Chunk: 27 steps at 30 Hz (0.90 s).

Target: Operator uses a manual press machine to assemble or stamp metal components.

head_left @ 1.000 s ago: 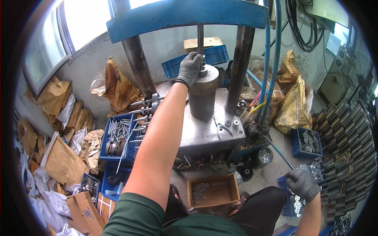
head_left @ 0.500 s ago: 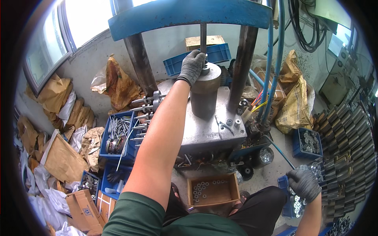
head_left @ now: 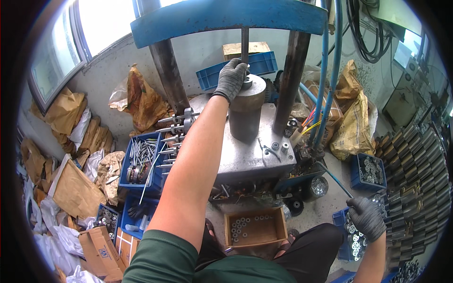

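Observation:
At the top of a thick steel cylinder (head_left: 245, 115), my left hand (head_left: 231, 79), in a grey glove, closes its fingers round a small metal part (head_left: 247, 84), mostly hidden by the glove. A thin vertical rod (head_left: 245, 45) comes down from the blue crossbeam (head_left: 226, 19) right beside those fingers. The cylinder stands on the press's metal bed (head_left: 226, 158). Low on the right, my right hand (head_left: 366, 219), gloved too, is curled round the end of a slanting blue lever (head_left: 334, 179). Several shafts (head_left: 174, 127) stand along the bed's left edge, partly behind my left forearm.
Two steel columns (head_left: 292, 85) flank the cylinder. Small rings (head_left: 275, 146) lie on the bed's right corner. A wooden box (head_left: 257, 231) with rings is between my feet. Blue bins (head_left: 141, 162) stand left and right; stacked dark metal parts (head_left: 415, 188) fill the right side.
Almost nothing differs. Both hands keep their holds, and the picture has shifted very slightly.

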Each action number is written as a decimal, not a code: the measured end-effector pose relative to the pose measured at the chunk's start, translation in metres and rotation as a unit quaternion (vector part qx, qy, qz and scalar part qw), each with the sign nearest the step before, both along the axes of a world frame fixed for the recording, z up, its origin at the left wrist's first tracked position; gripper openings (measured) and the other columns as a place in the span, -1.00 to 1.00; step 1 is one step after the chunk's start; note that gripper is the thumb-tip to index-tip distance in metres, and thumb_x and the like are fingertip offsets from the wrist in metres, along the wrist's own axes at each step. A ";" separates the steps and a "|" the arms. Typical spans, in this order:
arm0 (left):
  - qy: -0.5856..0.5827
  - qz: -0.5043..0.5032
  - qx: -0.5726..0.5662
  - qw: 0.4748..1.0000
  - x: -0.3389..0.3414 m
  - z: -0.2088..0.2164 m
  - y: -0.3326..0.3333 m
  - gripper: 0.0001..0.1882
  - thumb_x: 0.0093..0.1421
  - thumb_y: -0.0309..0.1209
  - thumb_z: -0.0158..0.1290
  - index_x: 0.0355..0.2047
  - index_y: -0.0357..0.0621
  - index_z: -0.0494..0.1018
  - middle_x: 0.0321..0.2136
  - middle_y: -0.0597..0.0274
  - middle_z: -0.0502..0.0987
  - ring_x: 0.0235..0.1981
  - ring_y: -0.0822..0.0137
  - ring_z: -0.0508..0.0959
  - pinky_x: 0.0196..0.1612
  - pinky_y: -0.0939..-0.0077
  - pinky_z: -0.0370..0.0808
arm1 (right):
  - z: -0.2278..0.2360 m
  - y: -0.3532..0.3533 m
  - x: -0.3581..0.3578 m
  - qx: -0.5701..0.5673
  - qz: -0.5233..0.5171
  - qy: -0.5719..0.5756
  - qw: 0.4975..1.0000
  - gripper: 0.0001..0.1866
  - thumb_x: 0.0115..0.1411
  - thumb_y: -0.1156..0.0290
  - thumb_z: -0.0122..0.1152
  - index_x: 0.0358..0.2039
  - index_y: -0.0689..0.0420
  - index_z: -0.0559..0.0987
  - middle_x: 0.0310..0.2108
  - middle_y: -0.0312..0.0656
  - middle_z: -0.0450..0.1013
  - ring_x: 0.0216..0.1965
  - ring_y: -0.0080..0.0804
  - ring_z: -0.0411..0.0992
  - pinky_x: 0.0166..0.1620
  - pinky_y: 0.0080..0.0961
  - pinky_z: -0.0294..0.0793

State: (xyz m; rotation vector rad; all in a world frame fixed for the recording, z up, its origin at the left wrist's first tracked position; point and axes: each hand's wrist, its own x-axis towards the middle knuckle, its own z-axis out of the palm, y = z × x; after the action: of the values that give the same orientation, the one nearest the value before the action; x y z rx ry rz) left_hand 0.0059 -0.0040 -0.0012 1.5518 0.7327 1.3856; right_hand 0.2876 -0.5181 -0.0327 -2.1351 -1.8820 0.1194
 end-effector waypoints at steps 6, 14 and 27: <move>-0.007 -0.015 0.014 1.000 0.000 0.001 -0.004 -0.72 0.34 -0.34 0.05 -0.03 -0.23 0.56 -0.36 0.21 0.61 -0.36 0.44 0.59 -0.25 0.52 0.57 | 0.030 0.064 0.018 0.280 0.027 -0.141 0.949 -0.82 0.19 0.51 0.26 -0.18 0.15 0.63 -0.29 0.07 0.56 -0.25 0.07 0.56 -0.16 -0.18 0.57; -0.009 -0.011 0.009 1.000 0.001 0.000 -0.004 -0.71 0.34 -0.31 0.07 -0.03 -0.21 0.55 -0.34 0.24 0.59 -0.34 0.47 0.57 -0.24 0.53 0.56 | 0.092 0.187 0.056 0.320 -0.066 -0.122 0.937 -0.75 0.33 0.28 0.22 -0.26 0.24 0.63 -0.28 0.09 0.59 -0.22 0.09 0.57 -0.12 -0.13 0.55; -0.055 -0.094 0.007 0.994 -0.009 0.000 -0.044 -0.70 0.33 -0.40 0.17 0.04 -0.17 0.50 -0.36 0.40 0.49 -0.39 0.52 0.47 -0.25 0.55 0.51 | 0.106 0.204 0.066 0.208 -0.184 -0.178 0.944 -0.44 0.36 -0.11 0.14 -0.33 0.21 0.67 -0.31 0.16 0.59 -0.20 0.13 0.58 -0.09 -0.04 0.55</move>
State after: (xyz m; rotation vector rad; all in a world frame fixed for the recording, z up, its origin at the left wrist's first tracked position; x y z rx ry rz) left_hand -0.0031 -0.0478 -0.0011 1.5018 0.4979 1.3254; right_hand 0.3538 -0.3139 0.0730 -2.2486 -1.4520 -0.7208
